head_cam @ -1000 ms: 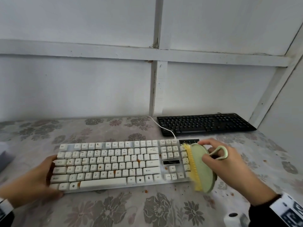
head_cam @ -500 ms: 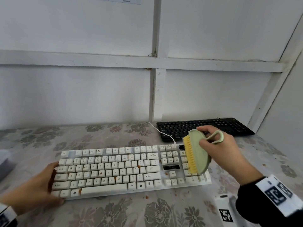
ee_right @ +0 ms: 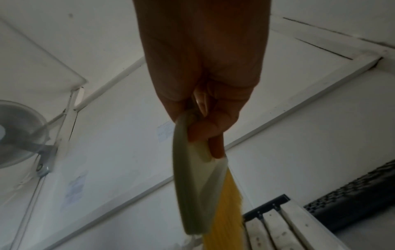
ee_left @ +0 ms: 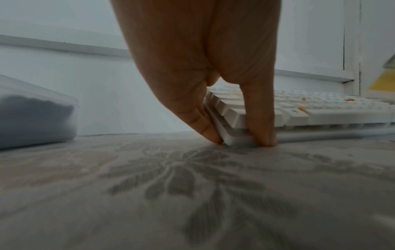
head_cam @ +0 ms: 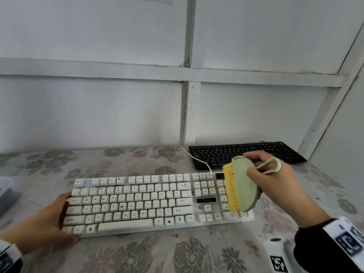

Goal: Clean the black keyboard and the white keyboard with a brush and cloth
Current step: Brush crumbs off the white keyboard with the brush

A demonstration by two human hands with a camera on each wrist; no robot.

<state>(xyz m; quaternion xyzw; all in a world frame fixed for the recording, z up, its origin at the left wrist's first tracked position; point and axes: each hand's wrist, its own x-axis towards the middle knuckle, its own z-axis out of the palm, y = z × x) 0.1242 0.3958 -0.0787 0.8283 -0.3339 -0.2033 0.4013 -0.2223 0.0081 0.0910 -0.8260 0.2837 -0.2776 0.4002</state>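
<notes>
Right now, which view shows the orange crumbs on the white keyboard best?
Head view: the whole white keyboard lies in frame from above, with the orange crumbs scattered among the keys. The left wrist view sees only a few crumbs edge-on past the left hand. The right wrist view shows only a strip of keys, with no crumbs I can make out.

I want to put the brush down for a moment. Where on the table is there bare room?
Free: the cloth behind the white keyboard on its left, up to the wall, and the front strip near you. Crowded: the right, with the black keyboard, cable and crumbs.
</notes>
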